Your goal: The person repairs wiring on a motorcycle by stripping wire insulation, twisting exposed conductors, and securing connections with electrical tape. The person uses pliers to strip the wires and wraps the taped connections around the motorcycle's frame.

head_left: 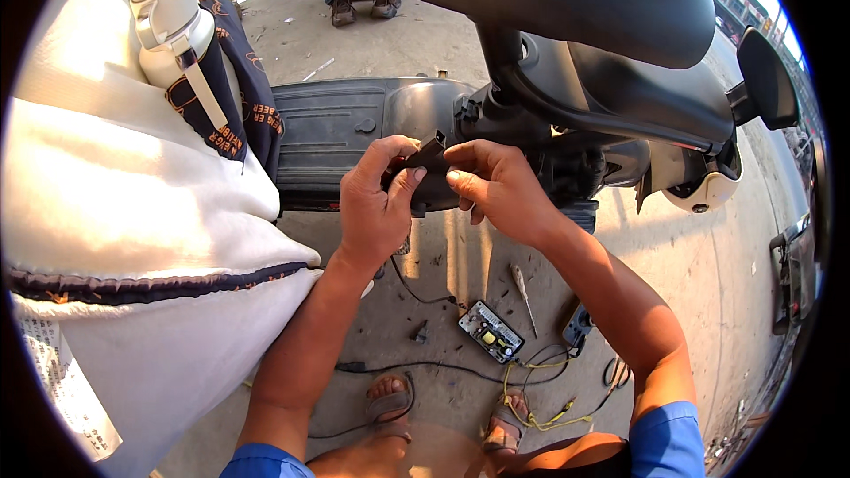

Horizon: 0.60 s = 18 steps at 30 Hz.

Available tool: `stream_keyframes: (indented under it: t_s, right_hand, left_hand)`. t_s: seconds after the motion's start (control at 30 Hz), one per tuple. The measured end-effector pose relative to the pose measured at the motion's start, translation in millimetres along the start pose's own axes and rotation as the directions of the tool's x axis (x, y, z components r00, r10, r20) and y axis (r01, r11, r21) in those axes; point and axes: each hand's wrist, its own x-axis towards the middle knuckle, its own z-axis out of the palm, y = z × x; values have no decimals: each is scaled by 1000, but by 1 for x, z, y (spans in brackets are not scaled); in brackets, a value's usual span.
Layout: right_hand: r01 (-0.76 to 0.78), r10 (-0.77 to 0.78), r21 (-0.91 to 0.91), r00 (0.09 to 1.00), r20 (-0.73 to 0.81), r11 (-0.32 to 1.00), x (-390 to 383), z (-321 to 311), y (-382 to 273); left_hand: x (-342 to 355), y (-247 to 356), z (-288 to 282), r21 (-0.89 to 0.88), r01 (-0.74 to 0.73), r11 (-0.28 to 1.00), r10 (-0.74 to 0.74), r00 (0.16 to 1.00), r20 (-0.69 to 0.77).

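My left hand pinches a small black rectangular connector housing between thumb and fingers, its hollow end tilted up and away. Close beside it, my right hand is closed, thumb against fingertips; what it holds, if anything, is hidden. Both hands are over the near edge of the scooter's black footboard. Below them on the ground lies an opened charger with a bare circuit board, a black cable running from it. A screwdriver with a pale handle lies to its right.
Yellow and black wires tangle by my right foot, near a dark device. The scooter's seat overhangs my hands. At left, a white padded cover carries a white bottle. Another person's shoes stand beyond.
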Motion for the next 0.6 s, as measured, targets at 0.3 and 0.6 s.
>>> stream_keyframes:
  t_s: [0.3, 0.6]
  right_hand:
    - [-138, 159, 92, 941, -300, 986, 18, -12, 17]
    - [279, -664, -895, 747, -25, 348, 55, -18, 19]
  left_hand:
    - [68, -33, 18, 36, 301, 953, -303, 952, 54]
    - [94, -76, 49, 146, 261, 954, -283, 945, 165]
